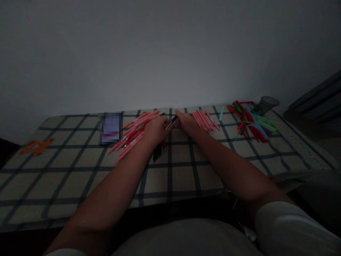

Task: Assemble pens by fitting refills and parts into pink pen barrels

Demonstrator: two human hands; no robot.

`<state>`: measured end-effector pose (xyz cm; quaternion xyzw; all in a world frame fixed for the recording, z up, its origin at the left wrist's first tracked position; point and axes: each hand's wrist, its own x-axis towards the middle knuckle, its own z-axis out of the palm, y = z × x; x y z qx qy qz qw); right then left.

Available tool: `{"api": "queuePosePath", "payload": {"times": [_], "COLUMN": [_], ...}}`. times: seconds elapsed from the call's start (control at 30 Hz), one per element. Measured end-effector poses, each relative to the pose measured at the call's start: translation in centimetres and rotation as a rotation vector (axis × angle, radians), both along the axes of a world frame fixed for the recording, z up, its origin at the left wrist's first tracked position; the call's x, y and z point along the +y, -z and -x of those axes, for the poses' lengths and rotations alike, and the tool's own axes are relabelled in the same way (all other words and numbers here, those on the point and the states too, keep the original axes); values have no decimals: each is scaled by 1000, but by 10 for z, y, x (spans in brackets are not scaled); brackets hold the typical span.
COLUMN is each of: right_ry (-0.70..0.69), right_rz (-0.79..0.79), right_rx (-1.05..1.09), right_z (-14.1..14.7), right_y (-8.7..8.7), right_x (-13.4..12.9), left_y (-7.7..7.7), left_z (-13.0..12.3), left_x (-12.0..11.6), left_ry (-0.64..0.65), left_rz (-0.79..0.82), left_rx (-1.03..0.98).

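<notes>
Near the middle of the table, both hands meet around one dark pen (171, 122). My left hand (157, 128) has its fingers closed on the pen's lower left end, and my right hand (183, 121) grips its upper right end. Beside and partly under my left hand lies a loose heap of pink and red pens (134, 132). Black pens (157, 152) show just below the left wrist. A row of pink pens (204, 121) lies right of my right hand.
A checked cloth (181, 177) covers the table. A blurred tablet-like object (111, 128) and an orange item (37, 147) are at the left. Red, green and blue strips (250, 122) lie at the right beside a grey cup (267, 104). A wall stands behind.
</notes>
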<state>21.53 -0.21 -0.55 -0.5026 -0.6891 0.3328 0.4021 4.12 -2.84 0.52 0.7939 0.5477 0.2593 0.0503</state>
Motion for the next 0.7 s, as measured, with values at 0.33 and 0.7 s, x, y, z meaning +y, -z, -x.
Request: {"api": "queuePosePath", "payload": {"times": [0.33,0.7], "right_ry": [74,68], "right_rz": [-175,-205], "right_rx": [-63,52], "right_z": [-1,-2], "right_y": [-4,1], "right_x": [-4,0], "left_y": [8,11], "left_z": [-7,-10], "left_x": [-5,-3], "left_ry": [84,169], "left_rz": [11,176], "left_rx": [-183,-486]}}
